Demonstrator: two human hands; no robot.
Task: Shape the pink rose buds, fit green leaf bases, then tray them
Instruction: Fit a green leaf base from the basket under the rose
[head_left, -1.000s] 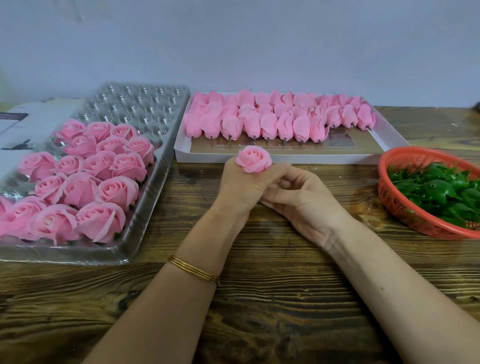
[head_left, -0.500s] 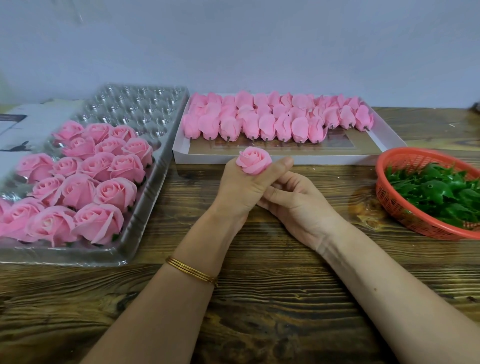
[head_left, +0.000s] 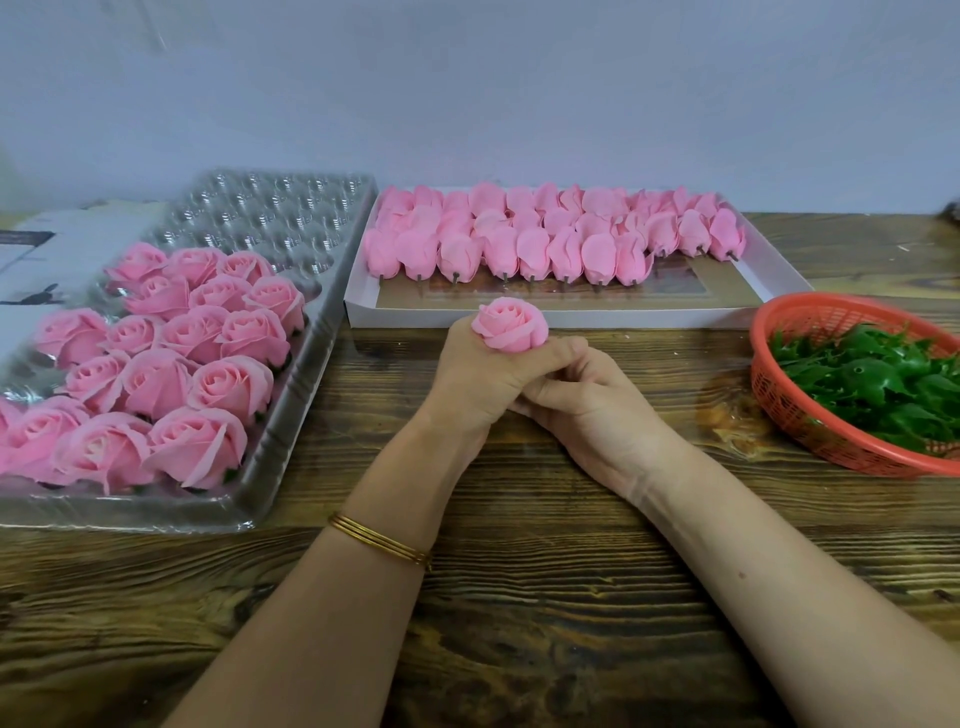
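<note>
The dark-grained wooden table (head_left: 545, 613) fills the lower frame. On it at the left lies a clear plastic tray (head_left: 306, 384). Its near rows are packed with opened pink roses (head_left: 208, 384), and its far cups sit bare. At the upper middle is a shallow white box (head_left: 571, 315) holding rows of closed pink buds (head_left: 530, 244) with their stubs pointing toward me. At the right edge a red mesh basket (head_left: 779, 395) holds a heap of green leaf bases (head_left: 872, 379).

My two hands meet at the centre of the frame, just in front of the white box. My left hand (head_left: 467, 379) is curled into a loose fist round the underside of one rose bud (head_left: 511, 325), which sits on top of it, face up. My right hand (head_left: 587, 410) tucks its bent fingers in against the left, under the bud. I cannot tell whether they pinch anything there. Thin gold bangles (head_left: 382, 540) circle my left wrist.
</note>
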